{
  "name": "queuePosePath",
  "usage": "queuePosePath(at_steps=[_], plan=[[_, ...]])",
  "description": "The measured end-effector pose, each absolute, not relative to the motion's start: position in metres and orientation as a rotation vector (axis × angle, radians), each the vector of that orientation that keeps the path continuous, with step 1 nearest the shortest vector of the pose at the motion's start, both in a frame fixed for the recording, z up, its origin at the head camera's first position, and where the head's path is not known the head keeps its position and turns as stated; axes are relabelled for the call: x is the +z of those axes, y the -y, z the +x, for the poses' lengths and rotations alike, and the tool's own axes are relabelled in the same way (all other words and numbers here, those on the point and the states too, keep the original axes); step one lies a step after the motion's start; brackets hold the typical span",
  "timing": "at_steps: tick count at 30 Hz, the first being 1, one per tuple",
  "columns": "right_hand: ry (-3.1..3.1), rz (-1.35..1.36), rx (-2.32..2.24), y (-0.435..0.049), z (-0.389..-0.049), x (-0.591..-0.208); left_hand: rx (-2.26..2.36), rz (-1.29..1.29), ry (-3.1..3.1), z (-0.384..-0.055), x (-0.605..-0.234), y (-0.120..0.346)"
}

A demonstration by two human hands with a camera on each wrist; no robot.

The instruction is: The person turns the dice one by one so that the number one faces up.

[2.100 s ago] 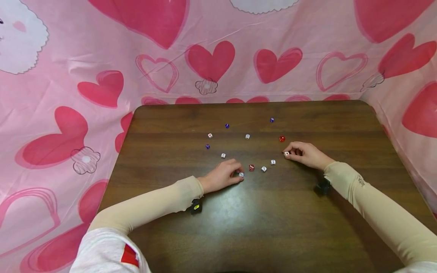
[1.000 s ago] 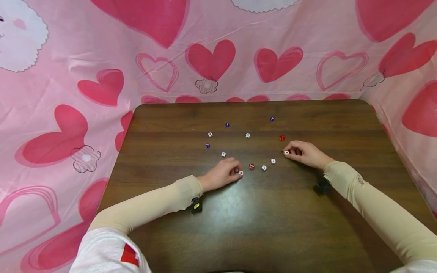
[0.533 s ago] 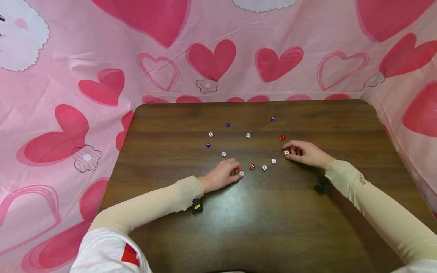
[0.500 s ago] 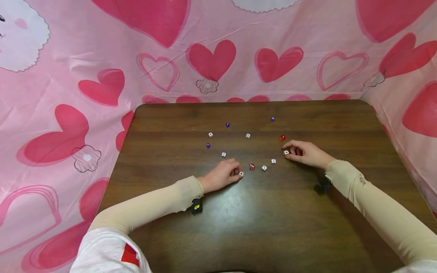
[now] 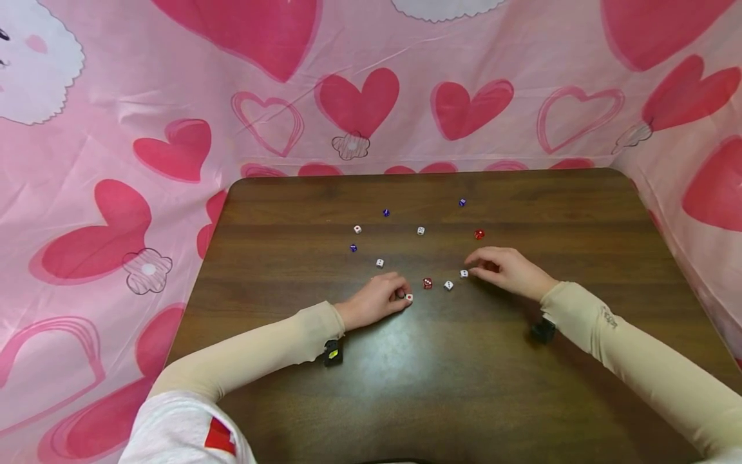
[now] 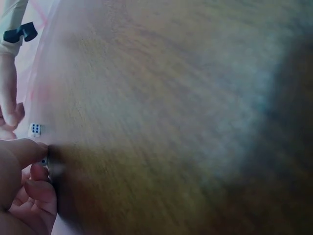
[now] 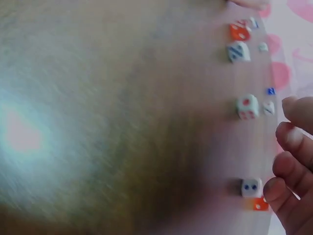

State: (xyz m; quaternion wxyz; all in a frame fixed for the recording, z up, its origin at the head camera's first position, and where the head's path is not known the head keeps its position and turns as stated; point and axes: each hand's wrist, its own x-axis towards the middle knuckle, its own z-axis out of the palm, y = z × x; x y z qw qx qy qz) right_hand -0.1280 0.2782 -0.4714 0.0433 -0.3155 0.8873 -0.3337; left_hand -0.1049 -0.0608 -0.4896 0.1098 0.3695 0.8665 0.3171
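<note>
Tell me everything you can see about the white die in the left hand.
The white die is a small, plastic-looking cube. In the head view one face shows a single red pip; the left wrist view shows a dark pip on it. The left hand pinches it, hiding part of it. It sits left of the red die, apart from it. Whether it touches the table is unclear.
</note>
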Motion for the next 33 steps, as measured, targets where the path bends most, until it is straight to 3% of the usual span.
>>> queuePosePath(at_steps=[33], plan=[[-2.759,-0.846,-1.001,-0.264,-0.116,-0.493,0.973,1.120,-2.549,-0.103,-0.492,0.064]])
